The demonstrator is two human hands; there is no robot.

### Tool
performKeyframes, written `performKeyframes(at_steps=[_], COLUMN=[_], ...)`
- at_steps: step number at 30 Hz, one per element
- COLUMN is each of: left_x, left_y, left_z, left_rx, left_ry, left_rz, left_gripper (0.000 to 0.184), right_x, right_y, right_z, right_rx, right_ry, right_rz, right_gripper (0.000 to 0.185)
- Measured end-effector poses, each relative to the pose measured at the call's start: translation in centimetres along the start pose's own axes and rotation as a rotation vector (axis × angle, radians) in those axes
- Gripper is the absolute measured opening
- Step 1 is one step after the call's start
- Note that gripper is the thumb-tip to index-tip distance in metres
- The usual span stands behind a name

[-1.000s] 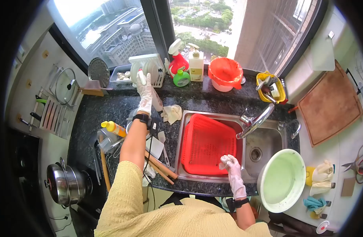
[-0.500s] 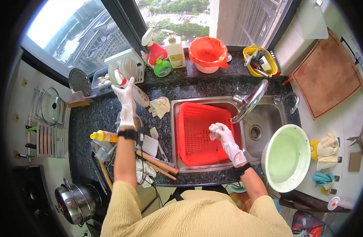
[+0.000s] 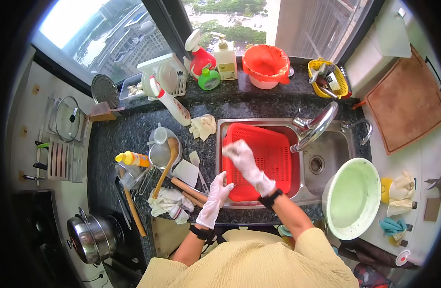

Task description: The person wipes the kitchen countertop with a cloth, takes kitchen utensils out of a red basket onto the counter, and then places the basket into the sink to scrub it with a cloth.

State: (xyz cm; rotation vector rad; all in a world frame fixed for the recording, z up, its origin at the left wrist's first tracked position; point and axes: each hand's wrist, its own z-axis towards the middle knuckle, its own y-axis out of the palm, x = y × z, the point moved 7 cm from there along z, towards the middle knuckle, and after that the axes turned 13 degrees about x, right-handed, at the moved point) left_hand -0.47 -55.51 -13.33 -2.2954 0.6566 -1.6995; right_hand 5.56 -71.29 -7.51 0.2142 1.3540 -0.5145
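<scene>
My left hand [image 3: 216, 198], in a white glove, is beside the near left corner of the red basket [image 3: 273, 165], with its thumb apart from its fingers and nothing in it. Over the basket's left part is my gloved right hand [image 3: 245, 162], its fingers closed round something whitish that I cannot make out. The basket sits in the left bowl of the steel sink [image 3: 304, 192]. To the left, a white spray bottle [image 3: 175, 108] with a red and white head stands near a crumpled pale cloth [image 3: 202, 126].
A pale green basin [image 3: 352, 199] is at the right, past the faucet [image 3: 318, 127]. Left of the sink are a pan [image 3: 164, 154], a yellow bottle [image 3: 134, 159], wooden-handled tools and a cloth [image 3: 170, 202]. A red-lined bin [image 3: 266, 67] stands by the window.
My left hand has let go of the spray bottle and come back to the basket's near left corner. My right hand has moved left over the basket.
</scene>
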Motion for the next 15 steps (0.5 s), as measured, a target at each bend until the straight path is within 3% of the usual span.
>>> performKeyframes(at_steps=[1, 2, 5, 6, 7, 9, 12, 15], left_x=[-0.2, 3.8, 1.9, 2.4, 1.8, 0.4, 2.7, 2.1], left_y=[0.1, -0.9, 0.5, -0.3, -0.4, -0.4, -0.9, -0.5], left_z=[0.2, -0.6, -0.4, -1.0, -1.0, -0.9, -1.4, -1.3], left_rx=[0.02, -0.042, -0.122, -0.021, -0.031, -0.05, -0.116, -0.214], left_ry=[0.013, 0.005, 0.034, 0.038, 0.009, -0.048, -0.095, -0.126], left_rz=[-0.034, 0.23, -0.321, -0.278, -0.215, -0.094, -0.201, -0.3], left_gripper=[0.049, 0.049, 0.055, 0.062, 0.064, 0.067, 0.068, 0.066], right_x=[-1.6, -2.2, -2.2, -2.1, -3.5, -2.2, 3.9, 5.9], right_y=[-0.3, -1.0, -1.5, -1.5, -1.3, -0.8, 0.3, 1.7], right_z=[-2.3, -5.2, -7.9, -8.1, -5.8, -0.8, 6.1, 5.1], right_rx=[-0.067, -0.039, 0.058, 0.093, 0.09, 0.173, 0.227, 0.103], right_ry=[-0.165, -0.145, -0.119, -0.112, -0.34, -0.424, 0.241, 0.38], right_rz=[-0.114, -0.094, -0.05, -0.036, -0.18, -0.206, 0.241, 0.489], right_gripper=[0.011, 0.01, 0.007, 0.007, 0.006, 0.007, 0.01, 0.027])
